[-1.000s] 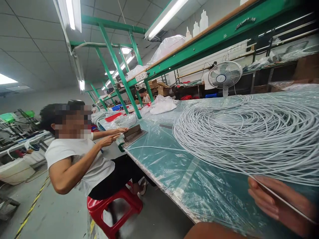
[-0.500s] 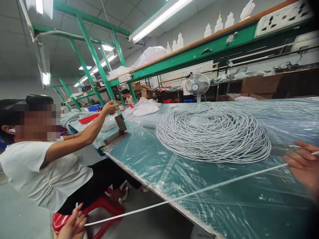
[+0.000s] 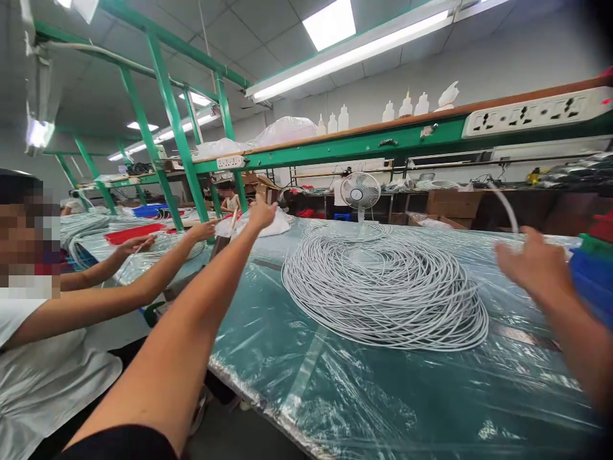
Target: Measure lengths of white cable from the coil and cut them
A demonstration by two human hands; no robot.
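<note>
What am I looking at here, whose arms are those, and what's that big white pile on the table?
One camera, worn on a person's head, looks forward over a film-covered table. The two bare arms reaching in are that person's own. The right hand grips a loose white cable curving up from it. The left hand is stretched forward, its grip too blurred to tell. The pile is a coil of similar cable. A co-worker works at left, and a fan stands behind.

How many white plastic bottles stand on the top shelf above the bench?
6. A left group of three bottles stands beside the bagged bundle; three more stand further right on the shelf. Others may be hidden behind the bundle.
</note>
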